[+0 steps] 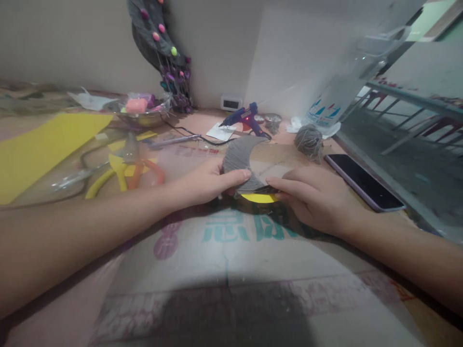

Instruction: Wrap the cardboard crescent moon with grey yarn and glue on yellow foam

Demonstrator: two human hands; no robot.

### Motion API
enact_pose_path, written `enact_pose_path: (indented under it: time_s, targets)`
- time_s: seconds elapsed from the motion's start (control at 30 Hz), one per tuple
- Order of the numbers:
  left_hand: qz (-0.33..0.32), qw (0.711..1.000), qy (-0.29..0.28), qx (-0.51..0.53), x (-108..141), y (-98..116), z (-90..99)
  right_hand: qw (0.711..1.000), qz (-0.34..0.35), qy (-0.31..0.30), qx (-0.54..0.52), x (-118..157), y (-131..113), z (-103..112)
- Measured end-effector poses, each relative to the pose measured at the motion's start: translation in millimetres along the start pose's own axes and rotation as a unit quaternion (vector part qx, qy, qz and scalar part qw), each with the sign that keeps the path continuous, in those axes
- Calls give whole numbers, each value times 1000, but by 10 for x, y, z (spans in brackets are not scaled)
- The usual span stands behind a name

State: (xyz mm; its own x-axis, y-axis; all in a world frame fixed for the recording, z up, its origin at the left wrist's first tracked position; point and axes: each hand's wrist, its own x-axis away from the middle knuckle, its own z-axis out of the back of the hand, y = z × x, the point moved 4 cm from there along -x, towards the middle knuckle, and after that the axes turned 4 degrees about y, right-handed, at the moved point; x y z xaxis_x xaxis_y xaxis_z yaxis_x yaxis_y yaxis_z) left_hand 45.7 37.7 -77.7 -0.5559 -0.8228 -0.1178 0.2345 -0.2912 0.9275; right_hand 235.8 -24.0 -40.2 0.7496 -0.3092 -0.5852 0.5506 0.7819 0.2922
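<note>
A crescent wrapped in grey yarn (pixel 237 156) is held up in the middle of the head view, a little above the table. Its thumb on top and fingers beneath, my left hand (pixel 204 180) grips the crescent's left side. A strip of yellow card (pixel 260 198) shows along the lower edge. My right hand (pixel 316 197) is closed at the crescent's right end, thumb and forefinger near the yarn; whether a loose strand is pinched there I cannot tell. Behind it lies a ball of grey yarn (pixel 309 141).
At the back a blue glue gun (pixel 249 118) with a red light rests by a white paper. Pliers (pixel 128 164) and yellow sheets (pixel 47 144) lie left. A phone (pixel 365 182) and a clear plastic jug (pixel 333 96) stand right. A decorated grey crescent (pixel 144 36) hangs behind.
</note>
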Motion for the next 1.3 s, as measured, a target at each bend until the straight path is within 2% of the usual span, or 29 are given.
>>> enact_pose_path:
  time_s: [0.3, 0.5, 0.77, 1.07, 1.3]
  targets:
    - [1, 1000, -5, 2, -10, -10, 2, 1000, -8, -9, 5, -14, -6, -14]
    - [11, 1000, -9, 16, -3, 33, -13, 1000, 5, 2, 10, 7, -7, -11]
    - [3, 1000, -7, 12, -16, 24, -12, 1000, 21, -14, 12, 15, -5, -11]
    - [0, 1000, 3, 5, -14, 14, 2, 999, -37, -3, -31, -15, 5, 2]
    - [-2, 1000, 5, 4, -9, -23, 7, 999, -31, -9, -30, -8, -3, -20]
